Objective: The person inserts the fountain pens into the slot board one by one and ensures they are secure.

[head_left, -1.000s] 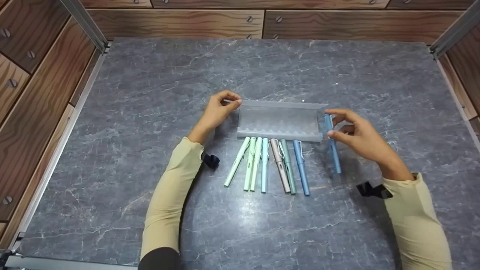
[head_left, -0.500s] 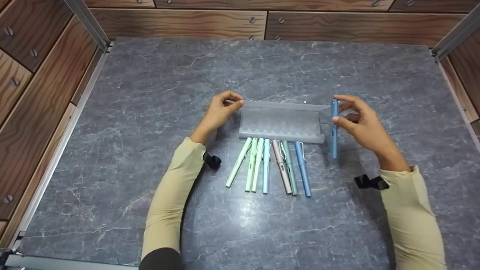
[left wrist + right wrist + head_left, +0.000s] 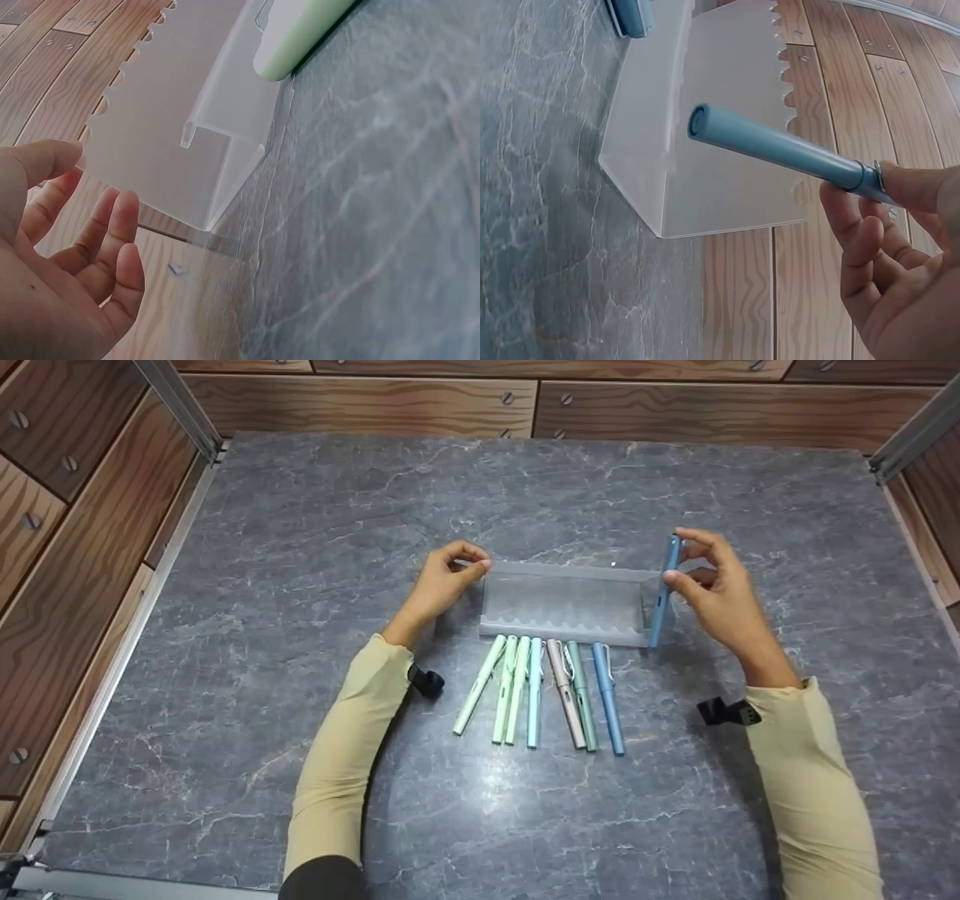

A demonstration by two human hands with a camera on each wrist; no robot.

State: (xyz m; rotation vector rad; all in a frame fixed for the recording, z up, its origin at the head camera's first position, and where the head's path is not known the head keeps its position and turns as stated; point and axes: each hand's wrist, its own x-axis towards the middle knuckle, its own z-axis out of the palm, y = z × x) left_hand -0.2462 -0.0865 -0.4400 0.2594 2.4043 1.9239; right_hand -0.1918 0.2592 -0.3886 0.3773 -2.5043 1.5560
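A translucent frosted plastic pen stand [image 3: 562,596] with scalloped edges rests on the tabletop. At its upper left corner my left hand [image 3: 448,577] pinches the tall panel between thumb and index finger; in the left wrist view the other fingers [image 3: 124,217] curl loosely below. My right hand [image 3: 712,585] grips a blue fountain pen [image 3: 663,592], capped and steeply tilted, in front of the stand's right end. In the right wrist view the pen's barrel end points towards the stand, apart from the panel behind it.
Several capped pens lie in front of the stand: light green pens [image 3: 480,682], a pale turquoise one [image 3: 533,694], a brownish one [image 3: 564,694], a dark green one [image 3: 581,697] and another blue one [image 3: 607,697]. Wood-patterned walls [image 3: 360,405] border the marbled table [image 3: 337,495].
My right hand has lifted the blue pen up and away from me, tilting its lower end leftward to the stand's right end. The left hand has stayed at the stand's corner.
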